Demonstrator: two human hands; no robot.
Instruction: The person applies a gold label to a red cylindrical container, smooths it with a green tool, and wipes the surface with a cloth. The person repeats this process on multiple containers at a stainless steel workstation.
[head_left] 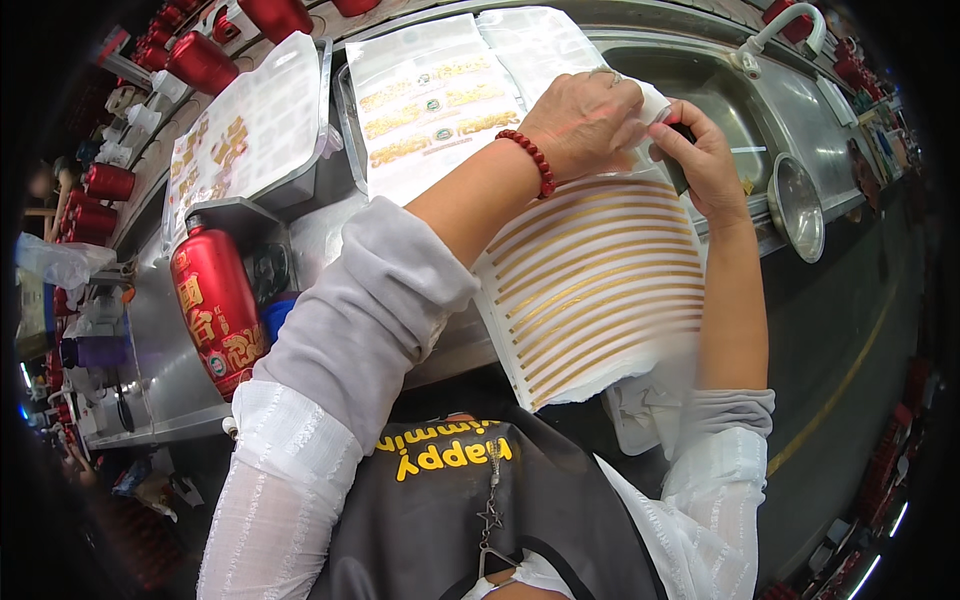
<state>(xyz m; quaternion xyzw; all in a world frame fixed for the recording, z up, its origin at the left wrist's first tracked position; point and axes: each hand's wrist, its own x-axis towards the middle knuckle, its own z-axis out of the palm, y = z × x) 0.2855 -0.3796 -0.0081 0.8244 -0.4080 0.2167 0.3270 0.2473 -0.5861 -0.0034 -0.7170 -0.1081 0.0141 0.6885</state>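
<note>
A white sheet with rows of gold stripes point(600, 290) hangs at a slant in front of me, over the counter's near edge. At its top, the fingers of my left hand point(590, 120) are curled closed on the edge; a red bead bracelet circles that wrist. Close beside it on the right, my right hand point(703, 155) pinches the sheet's upper corner between thumb and fingers. A bit of white paper point(650, 103) stands up between the hands. My left fingertips are partly hidden. Beyond my left forearm lie white sheets with gold and red printed designs point(440, 100).
A red bottle with gold decoration point(215, 305) stands at the left, beside a blue object point(278, 318). Behind it, a tray point(300, 180) holds a sheet with gold pieces point(225, 145). At right are a sink point(735, 130), a white faucet point(790, 30) and a metal bowl point(797, 208).
</note>
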